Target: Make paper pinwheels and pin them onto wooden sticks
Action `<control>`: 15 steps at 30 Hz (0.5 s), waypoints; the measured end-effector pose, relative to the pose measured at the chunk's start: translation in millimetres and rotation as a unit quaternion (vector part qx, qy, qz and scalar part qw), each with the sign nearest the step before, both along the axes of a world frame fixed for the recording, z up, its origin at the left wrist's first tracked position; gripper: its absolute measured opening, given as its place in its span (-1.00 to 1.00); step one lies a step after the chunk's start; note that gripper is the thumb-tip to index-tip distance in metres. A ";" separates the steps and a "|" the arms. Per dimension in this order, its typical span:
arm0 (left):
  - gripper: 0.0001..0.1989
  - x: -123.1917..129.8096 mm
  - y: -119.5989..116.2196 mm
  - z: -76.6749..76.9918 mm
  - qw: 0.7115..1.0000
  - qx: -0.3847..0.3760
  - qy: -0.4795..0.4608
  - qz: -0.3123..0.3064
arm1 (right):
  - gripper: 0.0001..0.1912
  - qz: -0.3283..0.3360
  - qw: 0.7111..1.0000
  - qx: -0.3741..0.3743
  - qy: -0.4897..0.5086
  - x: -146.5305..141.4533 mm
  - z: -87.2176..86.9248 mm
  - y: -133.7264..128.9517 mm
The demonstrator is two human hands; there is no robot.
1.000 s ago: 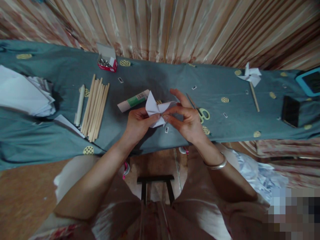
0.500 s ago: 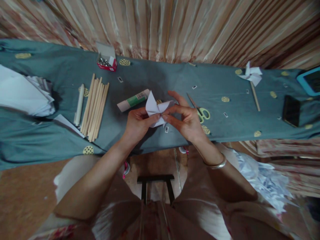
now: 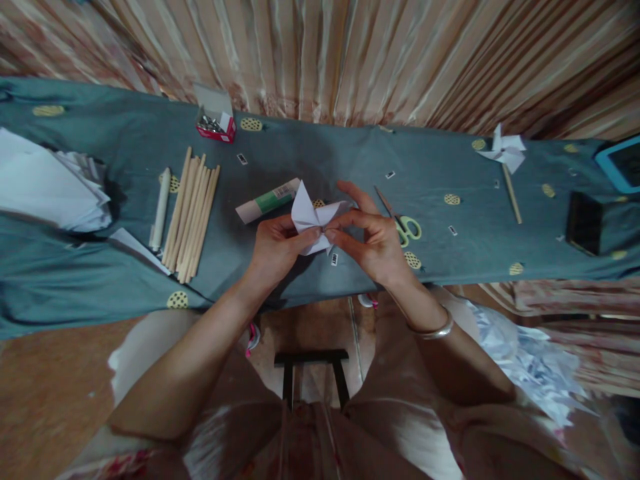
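A white paper pinwheel point(image 3: 318, 217) is held above the near part of the table, its folded blades fanned out. My left hand point(image 3: 280, 248) pinches it from the left, thumb at the centre. From the right, my right hand point(image 3: 373, 241) presses thumb and index finger at the same centre, while another finger points away. Whether something small sits between the fingertips is hidden. Just behind my left hand lies a white and green glue stick point(image 3: 270, 200). Scissors point(image 3: 403, 223) with light green handles lie beside my right hand.
Wooden sticks point(image 3: 193, 220), a white candle-like tube point(image 3: 161, 210) and a paper stack point(image 3: 45, 183) lie left. Behind them stands a red box point(image 3: 217, 127) of small metal pieces. Rightward are a finished pinwheel point(image 3: 506, 152) on a stick, a dark phone-like object point(image 3: 584, 223) and a blue-framed device point(image 3: 623, 163).
The view has shifted very slightly. Both hands keep the same grip on the paper pinwheel, with no other visible movement.
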State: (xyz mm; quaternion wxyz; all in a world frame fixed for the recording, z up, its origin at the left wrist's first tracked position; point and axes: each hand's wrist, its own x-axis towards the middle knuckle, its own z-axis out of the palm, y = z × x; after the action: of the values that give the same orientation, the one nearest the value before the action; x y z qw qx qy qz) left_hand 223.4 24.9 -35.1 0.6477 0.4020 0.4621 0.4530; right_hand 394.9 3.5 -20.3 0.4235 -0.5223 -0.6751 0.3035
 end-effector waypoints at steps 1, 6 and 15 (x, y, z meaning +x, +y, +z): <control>-0.73 0.0 0.0 -0.3 1.000 0.000 -0.001 -0.001 | -0.94 -0.001 1.000 0.001 0.002 -0.2 0.1 0.0; -0.70 0.1 0.7 -3.8 1.000 0.009 -0.005 -0.008 | -0.93 0.000 1.000 -0.001 0.027 -0.9 -1.8 0.6; -0.69 -2.3 2.0 -4.5 1.000 0.022 -0.003 -0.014 | -0.94 -0.009 0.986 -0.063 0.154 -4.7 -11.6 1.6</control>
State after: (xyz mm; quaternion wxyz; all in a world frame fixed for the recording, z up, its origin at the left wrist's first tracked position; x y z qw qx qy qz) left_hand 221.0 26.9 -39.6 0.6463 0.4215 0.4444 0.4552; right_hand 390.2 5.1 -31.9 0.4911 -0.5008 -0.5770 0.4185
